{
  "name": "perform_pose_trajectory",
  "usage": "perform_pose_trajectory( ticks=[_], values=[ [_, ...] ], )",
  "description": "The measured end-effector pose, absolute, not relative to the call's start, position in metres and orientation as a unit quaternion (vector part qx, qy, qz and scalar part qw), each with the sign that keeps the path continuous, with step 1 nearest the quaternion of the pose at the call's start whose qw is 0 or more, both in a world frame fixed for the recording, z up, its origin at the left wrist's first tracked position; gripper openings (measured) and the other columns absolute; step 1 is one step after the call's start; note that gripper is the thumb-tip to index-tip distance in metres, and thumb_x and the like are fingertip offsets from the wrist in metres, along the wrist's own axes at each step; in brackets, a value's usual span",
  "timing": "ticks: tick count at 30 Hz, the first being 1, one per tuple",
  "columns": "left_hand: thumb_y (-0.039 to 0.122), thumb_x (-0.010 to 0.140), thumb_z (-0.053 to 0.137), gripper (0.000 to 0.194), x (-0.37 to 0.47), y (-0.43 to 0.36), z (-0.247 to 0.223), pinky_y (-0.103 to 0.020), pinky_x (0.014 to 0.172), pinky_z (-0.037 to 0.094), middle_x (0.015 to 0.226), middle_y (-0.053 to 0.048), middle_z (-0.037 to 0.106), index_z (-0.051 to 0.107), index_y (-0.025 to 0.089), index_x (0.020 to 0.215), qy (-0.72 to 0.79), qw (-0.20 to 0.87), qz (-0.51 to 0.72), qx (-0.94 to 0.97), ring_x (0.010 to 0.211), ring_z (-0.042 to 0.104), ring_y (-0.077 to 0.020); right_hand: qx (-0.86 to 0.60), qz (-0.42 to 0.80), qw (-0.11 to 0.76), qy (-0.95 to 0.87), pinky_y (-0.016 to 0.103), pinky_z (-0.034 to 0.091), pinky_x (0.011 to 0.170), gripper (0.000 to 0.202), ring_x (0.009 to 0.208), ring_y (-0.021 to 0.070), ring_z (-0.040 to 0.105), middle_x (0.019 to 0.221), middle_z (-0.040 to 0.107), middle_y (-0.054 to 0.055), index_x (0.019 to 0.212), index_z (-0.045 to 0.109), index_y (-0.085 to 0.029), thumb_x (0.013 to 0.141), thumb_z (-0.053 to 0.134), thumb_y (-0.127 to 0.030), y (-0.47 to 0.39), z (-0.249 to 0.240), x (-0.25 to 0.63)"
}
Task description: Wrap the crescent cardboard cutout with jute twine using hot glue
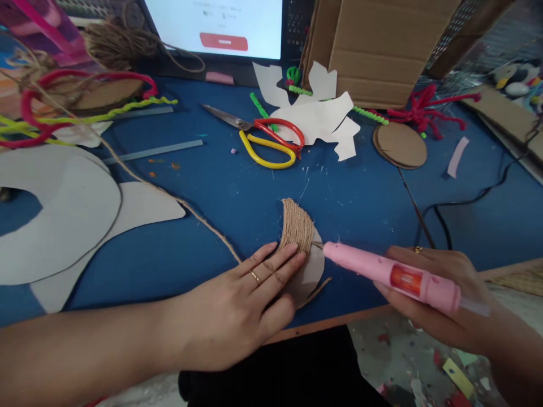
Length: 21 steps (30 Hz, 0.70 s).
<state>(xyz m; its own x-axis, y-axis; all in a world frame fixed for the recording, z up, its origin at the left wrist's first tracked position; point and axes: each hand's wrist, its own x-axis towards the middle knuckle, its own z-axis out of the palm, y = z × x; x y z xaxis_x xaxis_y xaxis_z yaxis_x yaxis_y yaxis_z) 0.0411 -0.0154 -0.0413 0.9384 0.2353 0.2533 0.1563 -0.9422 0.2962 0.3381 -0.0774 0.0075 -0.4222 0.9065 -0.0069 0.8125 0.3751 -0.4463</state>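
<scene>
My left hand point(250, 299) lies with its fingers stretched out flat, fingertips pressing on a small curved paper piece point(313, 270) near the table's front edge. Rows of jute twine point(296, 226) cover the upper part of that piece; its lower part is bare. From the upper left, a strand of twine point(207, 226) runs under my left fingers, and a short twine end sticks out below the piece. My right hand point(445, 294) is closed around a pink hot glue gun point(382, 268). Its tip meets the right edge of the twine rows, and a clear glue stick point(474, 306) protrudes from its back.
Scissors point(267, 135) lie beyond the piece, beside white paper scraps point(314, 113). Large paper cutouts point(85, 220) and glue sticks point(156, 151) are on the left. Cardboard discs point(401, 146) and a black cable point(475, 200) lie right. A screen point(216, 22) and cardboard point(382, 51) stand behind.
</scene>
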Motion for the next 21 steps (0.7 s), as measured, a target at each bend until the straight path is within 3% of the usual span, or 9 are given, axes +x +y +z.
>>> perform_pose_trajectory(
  ticks=[9, 15, 21],
  values=[
    [0.011, 0.096, 0.039, 0.028, 0.041, -0.015, -0.043, -0.050, 0.114, 0.036, 0.147, -0.023, 0.037, 0.062, 0.009, 0.111, 0.095, 0.149, 0.154, 0.972, 0.141, 0.030, -0.0329, -0.527, 0.130, 0.132, -0.830, 0.029, 0.033, 0.046, 0.018, 0.047, 0.0117, 0.046, 0.057, 0.047, -0.004, 0.072, 0.040, -0.024, 0.084, 0.051, -0.018, -0.073, 0.012, 0.336],
    [0.010, 0.095, 0.040, 0.029, 0.040, -0.010, -0.038, -0.050, 0.113, 0.036, 0.145, -0.026, 0.038, 0.061, 0.006, 0.113, 0.066, 0.144, 0.135, 0.978, 0.139, 0.031, -0.0353, -0.526, 0.107, 0.119, -0.835, 0.029, 0.033, 0.044, 0.008, 0.046, 0.0117, 0.045, 0.058, 0.049, -0.004, 0.080, 0.047, -0.023, 0.086, 0.050, -0.019, -0.067, 0.015, 0.335],
    [0.011, 0.096, 0.037, 0.030, 0.040, -0.007, -0.037, -0.051, 0.112, 0.038, 0.144, -0.027, 0.039, 0.059, 0.007, 0.115, 0.057, 0.130, 0.117, 0.983, 0.140, 0.029, -0.0362, -0.528, 0.156, 0.099, -0.829, 0.027, 0.032, 0.045, 0.019, 0.046, 0.0095, 0.041, 0.056, 0.043, -0.006, 0.073, 0.038, -0.024, 0.086, 0.050, -0.018, -0.072, 0.017, 0.333]
  ],
)
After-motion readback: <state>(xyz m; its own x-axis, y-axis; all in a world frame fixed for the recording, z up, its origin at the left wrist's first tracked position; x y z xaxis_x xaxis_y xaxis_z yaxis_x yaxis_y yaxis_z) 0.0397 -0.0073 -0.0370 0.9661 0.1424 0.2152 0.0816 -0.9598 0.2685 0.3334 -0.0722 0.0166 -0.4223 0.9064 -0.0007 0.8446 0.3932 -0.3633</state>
